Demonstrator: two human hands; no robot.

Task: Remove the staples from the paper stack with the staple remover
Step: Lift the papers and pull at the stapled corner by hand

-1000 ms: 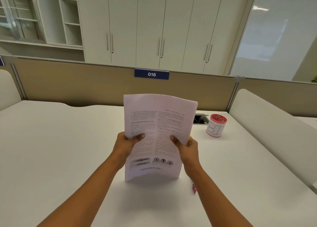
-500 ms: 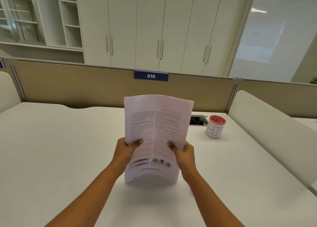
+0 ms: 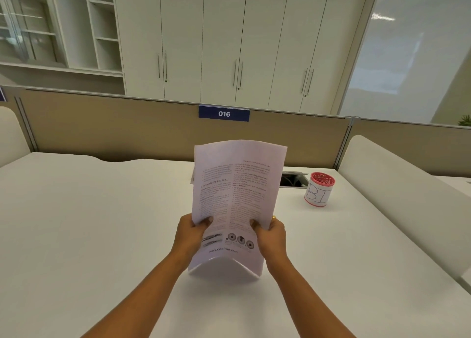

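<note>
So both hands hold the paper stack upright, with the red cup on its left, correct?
No. The head view shows the red cup on the right of the paper stack. The left hand and right hand do hold it upright.

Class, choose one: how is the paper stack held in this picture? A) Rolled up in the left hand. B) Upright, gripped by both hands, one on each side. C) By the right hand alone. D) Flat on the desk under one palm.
B: the left hand and the right hand each grip one side of the upright paper stack.
</note>
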